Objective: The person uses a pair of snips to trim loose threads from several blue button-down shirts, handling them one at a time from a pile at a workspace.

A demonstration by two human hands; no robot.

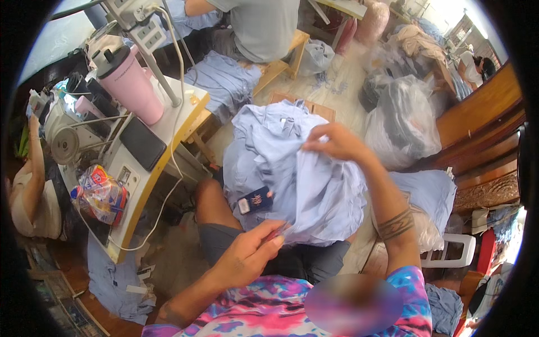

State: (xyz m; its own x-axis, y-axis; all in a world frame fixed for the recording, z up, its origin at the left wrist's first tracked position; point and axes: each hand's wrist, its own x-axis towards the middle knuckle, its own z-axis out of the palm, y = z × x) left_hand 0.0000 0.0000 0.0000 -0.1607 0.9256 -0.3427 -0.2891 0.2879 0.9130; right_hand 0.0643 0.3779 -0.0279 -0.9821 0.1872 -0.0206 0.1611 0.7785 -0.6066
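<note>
Your left hand [244, 253] pinches a small thing, too hidden to name; your right hand [337, 142] pinches up blue cloth [328, 194] on your lap [216, 241], mid-frame. You seem to be spreading the cloth; that calls for a soft grip. Mind the table edge [150, 188] at left. A gap shows before the plastic bag [401, 126], upper right.

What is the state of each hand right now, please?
Left hand: closed on a small red object, mostly hidden.
Right hand: closed, pinching blue cloth.
</note>
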